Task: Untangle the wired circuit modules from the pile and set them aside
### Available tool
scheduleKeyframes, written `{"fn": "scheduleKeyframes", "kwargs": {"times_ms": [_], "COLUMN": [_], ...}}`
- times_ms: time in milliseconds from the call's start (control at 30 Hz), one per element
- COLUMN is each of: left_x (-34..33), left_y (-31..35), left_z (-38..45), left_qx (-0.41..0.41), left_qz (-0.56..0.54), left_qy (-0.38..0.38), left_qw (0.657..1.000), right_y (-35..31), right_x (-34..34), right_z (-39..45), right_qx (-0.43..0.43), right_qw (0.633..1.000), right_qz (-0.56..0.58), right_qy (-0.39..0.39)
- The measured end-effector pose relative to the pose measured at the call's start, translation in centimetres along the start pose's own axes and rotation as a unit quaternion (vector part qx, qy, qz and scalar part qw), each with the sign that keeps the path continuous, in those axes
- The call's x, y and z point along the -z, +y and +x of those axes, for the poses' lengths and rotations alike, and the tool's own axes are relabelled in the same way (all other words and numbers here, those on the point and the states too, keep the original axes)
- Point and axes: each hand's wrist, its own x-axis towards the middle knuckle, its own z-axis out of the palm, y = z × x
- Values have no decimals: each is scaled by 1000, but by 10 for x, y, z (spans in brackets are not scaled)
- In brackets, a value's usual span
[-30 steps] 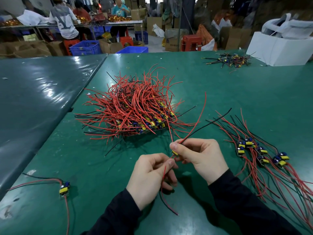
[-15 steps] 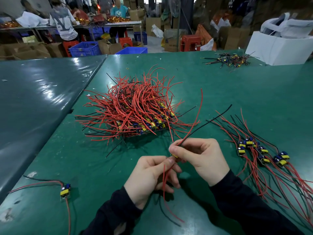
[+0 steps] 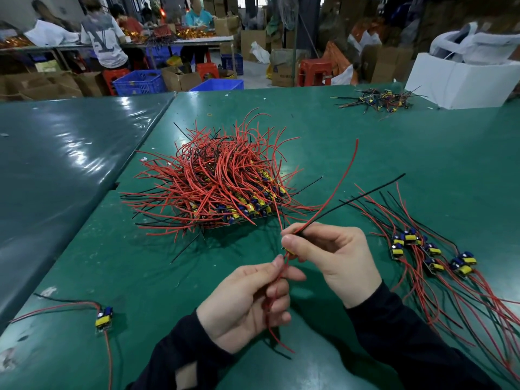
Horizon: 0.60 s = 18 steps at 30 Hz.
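Tangled pile ahead — sorted modules right of hands.

Almost wholly hidden inside the right hand: the held module, only a yellow sliver showing under the fingertips. Lower wires partly covered by the left hand. Right of the right hand, set-aside modules with wires cut off at the edge. Beyond both hands, boards buried under the pile. Far right, small heap too small to make out.
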Motion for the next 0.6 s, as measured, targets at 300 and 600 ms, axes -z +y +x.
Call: {"fn": "scheduleKeyframes", "kwargs": {"times_ms": [300, 600], "left_x": [2, -1], "left_y": [-4, -14], "left_z": [1, 0], "left_qx": [-56, -85], "left_qz": [28, 134], "left_qy": [47, 119], "left_qw": [997, 980], "right_y": [0, 0], "right_x": [-1, -3], "right_z": [-1, -2], "right_qx": [-8, 4], "right_qw": [1000, 999], "right_qz": [0, -19], "right_qy": [5, 29]}}
